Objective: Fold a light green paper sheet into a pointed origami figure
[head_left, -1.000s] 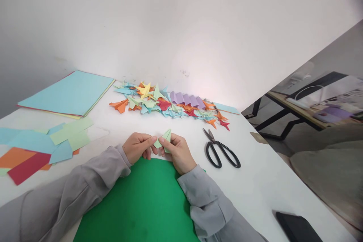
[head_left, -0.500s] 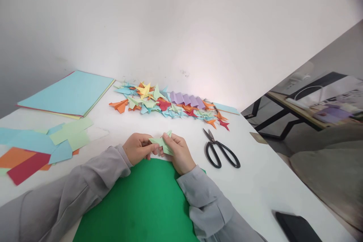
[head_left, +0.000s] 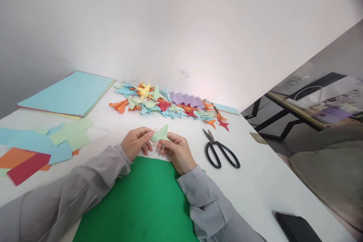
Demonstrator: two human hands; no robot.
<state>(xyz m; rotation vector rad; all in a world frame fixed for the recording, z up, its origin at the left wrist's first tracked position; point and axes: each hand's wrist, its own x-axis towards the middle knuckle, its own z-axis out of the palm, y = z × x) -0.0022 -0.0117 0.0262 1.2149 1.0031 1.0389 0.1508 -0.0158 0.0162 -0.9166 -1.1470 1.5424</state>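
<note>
A small folded light-green paper piece [head_left: 160, 134] is pinched between both my hands just above the white table [head_left: 255, 181]. My left hand [head_left: 135, 143] grips its left end with thumb and fingertips. My right hand [head_left: 177, 152] holds its right underside, fingers curled. Both wrists rest at the far edge of a large green sheet [head_left: 141, 204] lying in front of me.
Black scissors [head_left: 219, 151] lie right of my hands. A row of folded coloured paper figures [head_left: 170, 104] lines the wall. A stack of sheets, light blue on top [head_left: 70, 93], sits far left; loose coloured offcuts [head_left: 36, 147] lie at left. A dark phone [head_left: 297, 227] lies near the right edge.
The green paper piece has been turned in my fingers; it now lies flatter with its point up and to the right. Both hands lifted slightly.
</note>
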